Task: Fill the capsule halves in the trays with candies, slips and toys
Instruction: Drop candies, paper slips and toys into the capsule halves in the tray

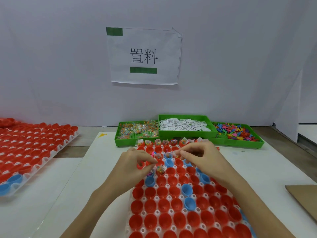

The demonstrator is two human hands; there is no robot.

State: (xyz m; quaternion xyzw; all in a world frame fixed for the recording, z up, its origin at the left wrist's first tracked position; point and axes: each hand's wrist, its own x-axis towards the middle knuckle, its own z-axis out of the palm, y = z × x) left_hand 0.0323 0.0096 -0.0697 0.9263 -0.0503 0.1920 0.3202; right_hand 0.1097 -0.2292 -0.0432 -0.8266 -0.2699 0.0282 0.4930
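A clear tray (155,197) of red and blue capsule halves lies in front of me. Its far row of halves (164,143) holds candy packets and slips. My left hand (135,162) hovers over the tray's far left, fingers curled, pinching a small pink toy (152,154). My right hand (202,156) is over the far right, its fingertips pinching a small clear candy packet (176,154). A filled half with a candy packet (161,169) sits just below my left fingers.
Three green bins stand behind the tray: candy packets (137,129), white slips (183,125), coloured toys (236,132). A second tray of red halves (30,148) lies at the left. Cardboard (305,198) sits at the right edge. A paper sign hangs on the wall.
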